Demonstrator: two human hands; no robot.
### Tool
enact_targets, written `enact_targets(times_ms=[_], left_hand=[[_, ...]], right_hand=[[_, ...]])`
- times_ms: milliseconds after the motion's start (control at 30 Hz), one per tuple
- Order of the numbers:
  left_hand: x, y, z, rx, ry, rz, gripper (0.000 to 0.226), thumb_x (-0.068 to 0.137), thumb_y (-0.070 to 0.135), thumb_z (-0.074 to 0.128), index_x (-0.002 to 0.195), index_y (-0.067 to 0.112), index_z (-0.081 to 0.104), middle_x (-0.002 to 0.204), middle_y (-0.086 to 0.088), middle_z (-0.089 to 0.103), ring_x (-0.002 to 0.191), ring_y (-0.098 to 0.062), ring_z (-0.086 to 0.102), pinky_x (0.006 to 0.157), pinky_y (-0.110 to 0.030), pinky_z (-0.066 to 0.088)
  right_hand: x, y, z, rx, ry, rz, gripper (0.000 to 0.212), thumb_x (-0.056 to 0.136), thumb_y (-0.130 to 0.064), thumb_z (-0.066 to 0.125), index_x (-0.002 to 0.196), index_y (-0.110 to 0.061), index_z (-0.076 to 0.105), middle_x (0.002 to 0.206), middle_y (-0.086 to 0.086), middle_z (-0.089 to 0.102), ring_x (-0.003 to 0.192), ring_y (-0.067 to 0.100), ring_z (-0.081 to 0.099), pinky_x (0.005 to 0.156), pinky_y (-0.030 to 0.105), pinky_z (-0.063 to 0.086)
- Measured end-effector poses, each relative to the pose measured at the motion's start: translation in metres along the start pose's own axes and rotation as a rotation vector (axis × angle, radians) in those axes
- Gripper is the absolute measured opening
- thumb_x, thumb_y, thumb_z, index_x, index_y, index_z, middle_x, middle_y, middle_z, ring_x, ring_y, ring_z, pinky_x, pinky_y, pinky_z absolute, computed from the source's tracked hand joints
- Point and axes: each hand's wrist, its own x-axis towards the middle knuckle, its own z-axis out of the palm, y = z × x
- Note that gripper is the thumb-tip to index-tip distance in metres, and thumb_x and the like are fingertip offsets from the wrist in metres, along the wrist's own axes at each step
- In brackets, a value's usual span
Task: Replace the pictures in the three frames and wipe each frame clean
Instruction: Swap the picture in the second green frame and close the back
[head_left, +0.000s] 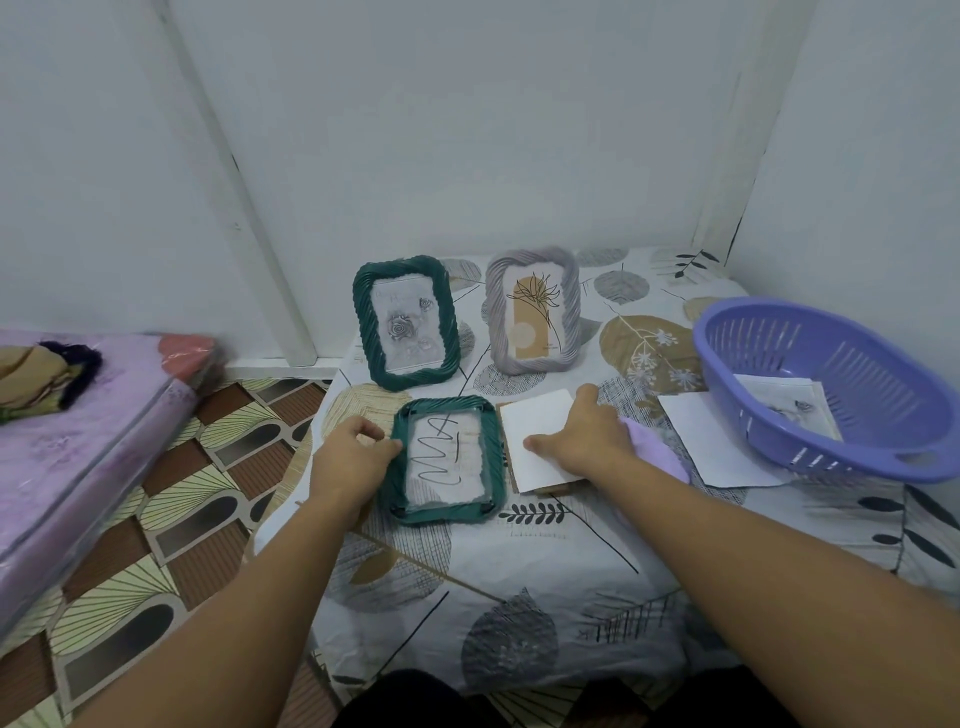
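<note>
A dark green frame (397, 470) lies flat on the table near its left edge, and a sheet with a black squiggle shows inside it. My left hand (356, 457) grips the frame's left rim with curled fingers. My right hand (582, 436) rests with spread fingers on a white sheet (530, 421) just right of that frame. The sheet lies over a brown board (550, 488). A lilac cloth (657, 457) sits under my right wrist. Behind them stand a second green frame (363, 312) holding a rose picture and a grey frame (493, 312) holding a plant drawing.
A purple slotted basket (857, 343) with a picture inside stands at the right, partly on a white paper (711, 447). The table has a leaf-print cloth (519, 571) and backs onto white walls. A covered mattress (78, 441) lies on the patterned floor to the left.
</note>
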Motion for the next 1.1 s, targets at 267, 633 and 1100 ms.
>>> enact_targets(times_ms=[267,633,1100], left_hand=[[-0.002,0.006,0.005,0.093,-0.077,0.156,0.02,0.093,0.03,0.071,0.11,0.027,0.079,0.118,0.0,0.072,0.092,-0.012,0.06,0.084,-0.03,0.052],[-0.002,0.01,0.004,0.131,-0.079,0.205,0.022,0.095,0.036,0.067,0.112,0.028,0.079,0.108,0.006,0.07,0.077,-0.005,0.057,0.073,-0.027,0.047],[-0.016,0.038,-0.003,-0.372,-0.236,0.013,0.016,0.09,0.027,0.077,0.093,0.012,0.076,0.099,0.001,0.07,0.09,-0.012,0.057,0.067,-0.026,0.039]], right_hand=[[0.002,-0.018,0.003,0.388,0.077,-0.109,0.041,0.098,-0.025,0.06,0.136,-0.018,0.046,0.129,0.008,0.062,0.112,0.029,0.06,0.092,0.04,0.049],[-0.001,-0.049,0.0,0.827,0.106,-0.153,0.034,0.1,-0.016,0.059,0.13,-0.023,0.044,0.119,-0.001,0.06,0.099,0.019,0.063,0.067,0.028,0.051],[-0.009,-0.052,0.042,0.747,-0.093,-0.07,0.023,0.089,-0.034,0.07,0.102,-0.037,0.051,0.101,-0.008,0.07,0.091,0.019,0.07,0.081,0.046,0.062]])
